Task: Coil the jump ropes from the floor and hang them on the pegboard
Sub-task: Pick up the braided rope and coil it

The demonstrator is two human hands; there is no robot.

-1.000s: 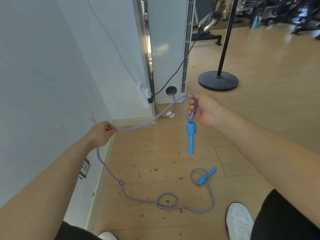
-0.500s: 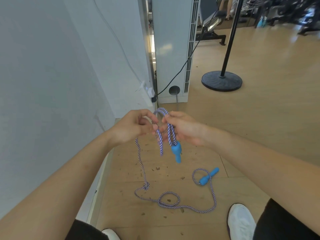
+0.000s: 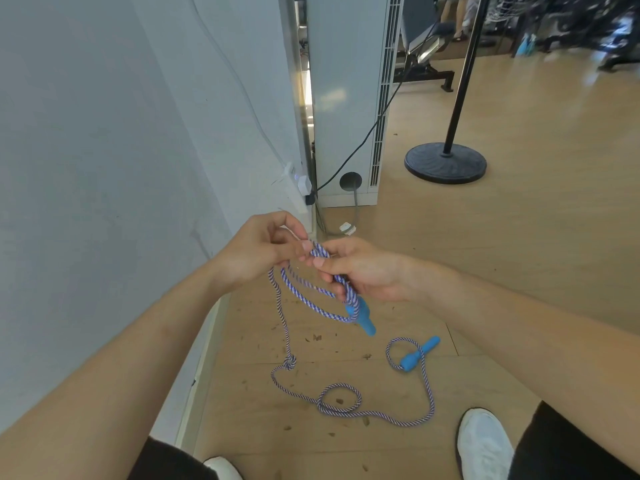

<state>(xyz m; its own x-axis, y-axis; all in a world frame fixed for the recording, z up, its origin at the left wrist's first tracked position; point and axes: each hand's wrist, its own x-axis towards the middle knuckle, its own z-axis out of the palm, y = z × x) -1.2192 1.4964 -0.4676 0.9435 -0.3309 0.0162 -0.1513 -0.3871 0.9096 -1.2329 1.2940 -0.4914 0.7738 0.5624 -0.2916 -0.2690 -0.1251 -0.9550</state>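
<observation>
Head view: both hands, left [image 3: 258,251] and right [image 3: 360,271], pinch rope [image 3: 304,296] loops; knot [image 3: 290,362] at six o'clock (still on floor) could snag coiling.

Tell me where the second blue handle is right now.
The second blue handle lies on the wooden floor, low right of centre in the head view, just beyond the white shoe and below the right hand.
</observation>
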